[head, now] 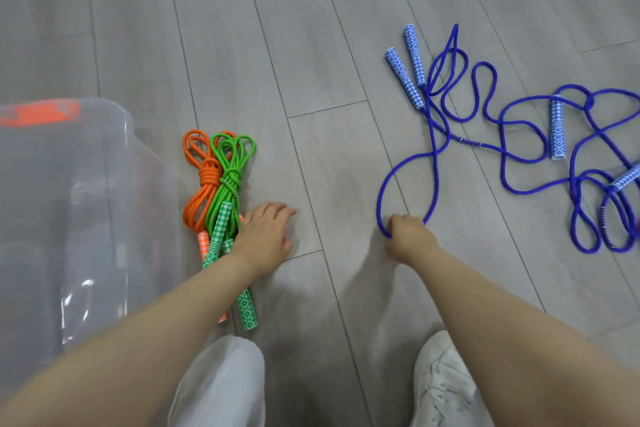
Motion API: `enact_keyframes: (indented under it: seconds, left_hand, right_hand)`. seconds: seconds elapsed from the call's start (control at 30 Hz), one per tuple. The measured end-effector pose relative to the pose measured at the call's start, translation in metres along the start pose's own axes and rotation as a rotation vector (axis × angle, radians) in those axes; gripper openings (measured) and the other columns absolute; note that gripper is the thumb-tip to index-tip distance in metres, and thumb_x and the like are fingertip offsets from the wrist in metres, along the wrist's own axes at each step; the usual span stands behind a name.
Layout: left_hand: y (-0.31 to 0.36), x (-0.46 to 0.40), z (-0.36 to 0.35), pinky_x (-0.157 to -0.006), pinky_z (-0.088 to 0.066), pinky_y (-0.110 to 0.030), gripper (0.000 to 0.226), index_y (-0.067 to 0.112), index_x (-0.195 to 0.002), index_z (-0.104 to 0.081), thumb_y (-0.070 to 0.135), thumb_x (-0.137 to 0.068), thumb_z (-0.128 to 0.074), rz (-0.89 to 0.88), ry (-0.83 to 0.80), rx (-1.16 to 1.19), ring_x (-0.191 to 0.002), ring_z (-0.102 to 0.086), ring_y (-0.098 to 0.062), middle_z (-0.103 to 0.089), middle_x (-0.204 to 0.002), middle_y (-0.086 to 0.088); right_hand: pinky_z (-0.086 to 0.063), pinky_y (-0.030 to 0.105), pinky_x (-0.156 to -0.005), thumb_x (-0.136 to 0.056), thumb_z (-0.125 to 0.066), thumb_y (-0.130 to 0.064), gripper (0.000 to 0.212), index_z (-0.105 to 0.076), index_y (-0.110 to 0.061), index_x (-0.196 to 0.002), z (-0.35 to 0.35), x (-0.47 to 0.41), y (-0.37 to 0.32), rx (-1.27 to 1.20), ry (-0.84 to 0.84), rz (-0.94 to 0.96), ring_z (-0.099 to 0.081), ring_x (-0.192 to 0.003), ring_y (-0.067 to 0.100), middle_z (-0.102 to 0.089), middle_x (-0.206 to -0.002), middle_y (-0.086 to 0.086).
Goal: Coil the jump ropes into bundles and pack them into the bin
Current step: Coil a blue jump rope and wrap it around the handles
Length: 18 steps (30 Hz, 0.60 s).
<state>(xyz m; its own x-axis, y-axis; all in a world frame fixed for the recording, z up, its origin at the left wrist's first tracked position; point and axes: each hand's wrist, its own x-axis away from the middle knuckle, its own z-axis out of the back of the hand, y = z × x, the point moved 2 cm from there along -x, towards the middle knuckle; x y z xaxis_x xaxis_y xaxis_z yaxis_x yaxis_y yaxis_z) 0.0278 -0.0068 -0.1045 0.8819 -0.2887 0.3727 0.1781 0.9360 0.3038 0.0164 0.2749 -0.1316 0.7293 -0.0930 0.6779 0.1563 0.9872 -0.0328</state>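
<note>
Gripping loop of blue rope (433, 163), right hand (408, 236) fingers curled; left hand (265, 236) relaxed, beside green bundle (228, 184).

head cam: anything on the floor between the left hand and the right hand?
Nothing: bare grey floor lies between the left hand and the right hand, which grips a blue rope loop. Head view shows it.

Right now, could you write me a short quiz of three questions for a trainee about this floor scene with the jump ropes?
1. True or false: the orange coiled jump rope and the green coiled jump rope lie inside the clear plastic bin.
2. Which hand holds the loose blue rope?
A. left hand
B. right hand
3. How many blue patterned handles show?

Key: 1 false, both lie on the grey wooden floor beside it; 2 B; 3 four.
</note>
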Motion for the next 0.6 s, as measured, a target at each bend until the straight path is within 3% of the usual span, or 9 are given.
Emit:
enact_keyframes:
  seconds: [0.1, 0.17, 0.23, 0.3, 0.33, 0.37, 0.5, 0.6]
  left_hand:
    - [0.000, -0.003, -0.001, -0.105, -0.033, -0.043, 0.055, 0.017, -0.133, -0.053, 0.018, -0.078, -0.059, 0.007, -0.006, 0.048, -0.128, -0.043, -0.027, -0.053, -0.132, -0.004]
    - [0.001, -0.006, -0.002, -0.105, -0.033, -0.042, 0.052, 0.018, -0.131, -0.053, 0.022, -0.079, -0.055, 0.016, 0.001, 0.082, -0.127, -0.044, -0.026, -0.054, -0.131, -0.002]
    - [0.003, -0.010, -0.001, -0.104, -0.036, -0.042, 0.051, 0.016, -0.127, -0.056, 0.030, -0.079, -0.047, 0.043, 0.032, 0.135, -0.123, -0.049, -0.028, -0.058, -0.126, -0.004]
    - [0.004, -0.013, 0.000, -0.104, -0.035, -0.040, 0.050, 0.013, -0.123, -0.059, 0.033, -0.080, -0.043, 0.068, 0.062, 0.199, -0.120, -0.051, -0.030, -0.061, -0.123, -0.006]
    - [0.005, -0.014, 0.001, -0.104, -0.034, -0.039, 0.049, 0.012, -0.123, -0.059, 0.032, -0.081, -0.044, 0.077, 0.068, 0.225, -0.120, -0.051, -0.030, -0.061, -0.123, -0.007]
    - [0.006, -0.014, 0.002, -0.105, -0.033, -0.039, 0.047, 0.011, -0.123, -0.059, 0.031, -0.082, -0.045, 0.084, 0.068, 0.243, -0.121, -0.050, -0.030, -0.061, -0.124, -0.007]
    - [0.008, -0.013, 0.000, -0.107, -0.029, -0.035, 0.035, 0.010, -0.127, -0.057, 0.020, -0.093, -0.055, 0.076, 0.067, 0.271, -0.125, -0.047, -0.027, -0.058, -0.129, -0.007]
    - [0.007, -0.012, -0.004, -0.109, -0.027, -0.033, 0.037, 0.013, -0.131, -0.054, 0.020, -0.095, -0.055, 0.075, 0.011, 0.280, -0.129, -0.044, -0.024, -0.055, -0.134, -0.005]
  right_hand:
    - [-0.045, 0.034, -0.086, -0.087, -0.051, -0.011, 0.021, -0.060, -0.008, -0.106, -0.012, 0.012, -0.025, -0.102, 0.047, 0.073, -0.055, -0.109, 0.033, -0.060, -0.114, 0.016]
    - [-0.044, 0.030, -0.075, -0.087, -0.056, -0.017, 0.008, -0.061, -0.010, -0.090, -0.015, 0.026, -0.052, -0.264, -0.010, 0.200, -0.059, -0.093, 0.030, -0.063, -0.095, 0.014]
    - [-0.046, 0.028, -0.068, -0.089, -0.058, -0.014, 0.015, -0.055, -0.013, -0.074, -0.019, 0.046, -0.079, -0.576, -0.351, 0.250, -0.058, -0.074, 0.024, -0.058, -0.075, 0.007]
    - [-0.056, 0.032, -0.069, -0.092, -0.053, -0.004, 0.020, -0.055, -0.008, -0.073, -0.021, 0.069, -0.097, -0.939, -0.905, 0.186, -0.059, -0.067, 0.021, -0.056, -0.071, 0.010]
    - [-0.059, 0.035, -0.068, -0.093, -0.051, -0.001, 0.019, -0.055, -0.005, -0.075, -0.021, 0.073, -0.101, -1.014, -1.068, 0.175, -0.061, -0.067, 0.022, -0.056, -0.071, 0.012]
    - [-0.060, 0.036, -0.066, -0.094, -0.050, -0.002, 0.017, -0.057, -0.005, -0.078, -0.019, 0.070, -0.100, -1.022, -1.081, 0.189, -0.062, -0.066, 0.022, -0.057, -0.071, 0.011]
    - [-0.050, 0.028, -0.050, -0.094, -0.052, -0.011, 0.009, -0.060, -0.010, -0.089, -0.009, 0.033, -0.083, -0.943, -0.495, 0.125, -0.058, -0.060, 0.021, -0.063, -0.076, 0.007]
    - [-0.051, 0.033, -0.065, -0.091, -0.050, -0.010, 0.016, -0.064, -0.014, -0.096, -0.001, 0.013, -0.061, -0.793, -0.165, 0.102, -0.060, -0.071, 0.022, -0.064, -0.083, 0.005]
